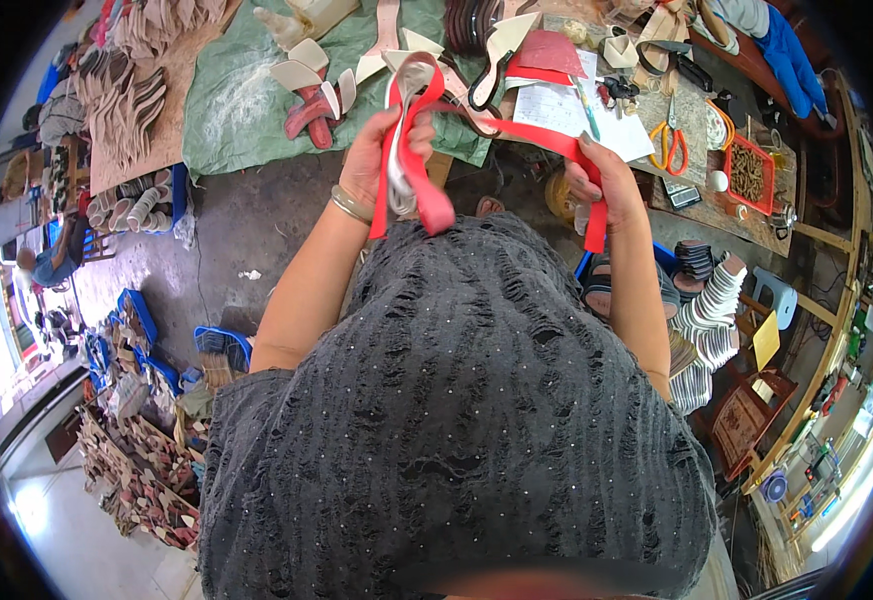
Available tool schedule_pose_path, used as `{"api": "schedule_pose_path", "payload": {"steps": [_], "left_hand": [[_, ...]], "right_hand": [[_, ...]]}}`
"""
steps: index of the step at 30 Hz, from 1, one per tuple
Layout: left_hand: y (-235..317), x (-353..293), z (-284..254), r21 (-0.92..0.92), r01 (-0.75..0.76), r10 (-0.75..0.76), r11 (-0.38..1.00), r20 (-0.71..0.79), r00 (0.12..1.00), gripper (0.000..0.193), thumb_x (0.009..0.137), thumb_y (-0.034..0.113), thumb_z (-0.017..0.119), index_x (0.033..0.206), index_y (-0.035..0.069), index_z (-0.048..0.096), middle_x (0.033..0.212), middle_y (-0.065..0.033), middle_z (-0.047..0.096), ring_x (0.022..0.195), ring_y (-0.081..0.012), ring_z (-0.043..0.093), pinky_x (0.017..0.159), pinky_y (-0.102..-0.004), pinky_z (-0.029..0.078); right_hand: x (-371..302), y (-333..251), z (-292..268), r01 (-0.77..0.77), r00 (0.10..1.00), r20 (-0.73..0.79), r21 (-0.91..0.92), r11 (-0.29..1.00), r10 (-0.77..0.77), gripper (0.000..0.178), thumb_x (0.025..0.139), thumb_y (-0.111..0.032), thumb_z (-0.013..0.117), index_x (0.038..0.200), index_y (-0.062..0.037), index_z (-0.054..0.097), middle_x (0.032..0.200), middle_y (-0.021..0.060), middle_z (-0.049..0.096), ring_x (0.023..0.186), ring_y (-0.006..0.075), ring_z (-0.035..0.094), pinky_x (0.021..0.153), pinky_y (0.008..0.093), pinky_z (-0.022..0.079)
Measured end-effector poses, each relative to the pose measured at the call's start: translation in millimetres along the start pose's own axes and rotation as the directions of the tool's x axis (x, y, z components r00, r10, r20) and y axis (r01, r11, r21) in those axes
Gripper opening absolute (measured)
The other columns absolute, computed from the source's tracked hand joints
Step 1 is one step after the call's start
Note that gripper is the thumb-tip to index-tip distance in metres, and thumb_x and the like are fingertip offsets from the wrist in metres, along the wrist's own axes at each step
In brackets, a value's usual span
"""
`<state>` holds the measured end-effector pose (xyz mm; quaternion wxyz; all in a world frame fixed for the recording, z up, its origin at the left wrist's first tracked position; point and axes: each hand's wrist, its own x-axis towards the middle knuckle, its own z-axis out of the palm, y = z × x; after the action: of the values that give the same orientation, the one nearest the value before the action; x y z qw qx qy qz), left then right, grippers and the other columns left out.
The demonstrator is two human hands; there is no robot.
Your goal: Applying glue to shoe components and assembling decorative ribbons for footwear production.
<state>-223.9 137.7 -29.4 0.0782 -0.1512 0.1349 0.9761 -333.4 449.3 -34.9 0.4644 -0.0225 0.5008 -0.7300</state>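
Faint marks can be seen on the white papers (596, 118) upon the worktable (771, 228), but they are too small to be read. A red strip (536, 135) is held between the two hands. By the left hand (364, 160), its looped bundle, red and pale, is grasped within curled fingers, with loops hanging below. By the right hand (611, 182), the strip is pinched between thumb and fingers, its tail hanging beneath. Beyond the right hand, orange-handled scissors (669, 145) are laid beside the papers.

Red ribbon (536, 134), green sheet (241, 130), dark-grey top (446, 390)
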Motion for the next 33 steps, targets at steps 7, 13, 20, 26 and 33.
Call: {"api": "schedule_pose_path", "payload": {"steps": [7,13,20,26,33], "left_hand": [[10.5,11.9,4.9,-0.028,0.035,-0.035,0.999,0.018,0.999,0.027,0.095,0.024,0.049,0.103,0.002,0.063,0.117,-0.0206,0.063,0.116,-0.0364,0.056,0.104,-0.0503,0.041],[10.3,15.2,8.9,0.033,0.035,-0.035,0.999,-0.011,0.999,0.027,0.097,0.021,0.045,0.106,0.002,0.061,0.139,-0.0242,0.046,0.127,-0.0377,0.046,0.109,-0.0521,0.035],[40.9,0.2,2.4,0.494,-0.011,0.040,0.869,-0.048,0.998,0.046,0.099,0.028,0.044,0.138,0.004,0.036,0.136,-0.0258,0.047,0.127,-0.0386,0.046,0.103,-0.0490,0.042],[94.5,-16.1,-4.4,0.420,-0.241,0.279,0.875,-0.029,0.960,0.031,0.101,0.025,0.044,0.124,0.004,0.047,0.100,-0.0078,0.058,0.089,-0.0201,0.058,0.090,-0.0385,0.048],[110.2,-21.4,27.0,0.472,-0.299,0.249,0.829,0.167,0.954,0.023,0.104,0.027,0.040,0.118,0.012,0.050,0.081,0.0012,0.043,0.068,-0.0083,0.042,0.064,-0.0248,0.037]], "right_hand": [[-34.7,11.2,-30.5,-0.039,0.973,-0.228,-0.072,0.997,0.022,0.040,0.098,-0.036,0.049,0.070,-0.0085,0.051,0.049,-0.0031,0.043,0.038,0.0047,0.030,0.039,0.0209,0.022],[-30.4,42.2,-45.4,-0.154,0.977,-0.180,-0.201,0.967,0.118,0.029,0.097,-0.033,0.053,0.081,-0.0086,0.058,0.064,0.0003,0.058,0.045,0.0039,0.042,0.042,0.0196,0.030],[-23.2,75.5,-79.3,-0.193,0.933,-0.310,-0.002,0.981,0.183,0.022,0.095,-0.030,0.055,0.092,-0.0083,0.061,0.069,-0.0033,0.055,0.048,0.0028,0.042,0.040,0.0184,0.028],[-38.3,79.2,-124.4,0.097,0.937,-0.345,0.394,0.914,0.050,0.028,0.094,-0.025,0.056,0.109,-0.0022,0.058,0.072,-0.0028,0.048,0.048,0.0033,0.036,0.037,0.0170,0.023],[-65.6,92.7,-188.4,0.124,0.840,-0.533,0.376,0.918,0.105,0.016,0.092,-0.021,0.060,0.098,-0.0061,0.057,0.073,-0.0019,0.050,0.048,0.0041,0.038,0.036,0.0170,0.023]]}}
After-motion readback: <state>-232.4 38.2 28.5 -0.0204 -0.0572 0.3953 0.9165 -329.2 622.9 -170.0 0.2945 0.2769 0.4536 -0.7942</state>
